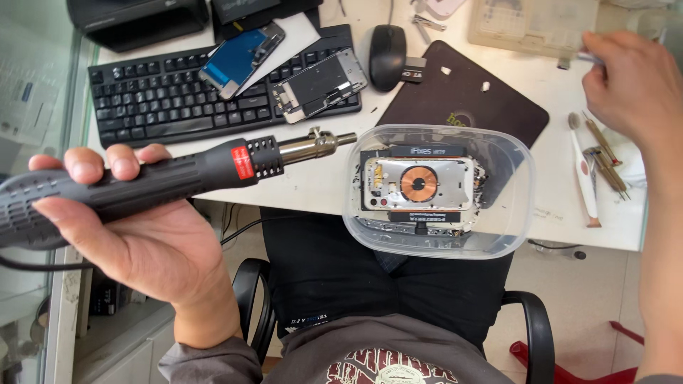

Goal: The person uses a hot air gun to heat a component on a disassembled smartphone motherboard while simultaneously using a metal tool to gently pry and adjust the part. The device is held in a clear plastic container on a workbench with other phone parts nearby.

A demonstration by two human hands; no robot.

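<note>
Left hand [135,235] wraps the heat gun [142,181] handle, held level so the nozzle [316,144] points at the tub [512,185] at the desk's front edge. Phone back [420,186] lies flat inside it, coil up, so loose bits stay in the tub. Right hand [633,89] at the desk's right edge pinches a thin tool [589,57] above the tool row [605,156]. Keyboard [142,99] at the back left carries two phone parts.
</note>
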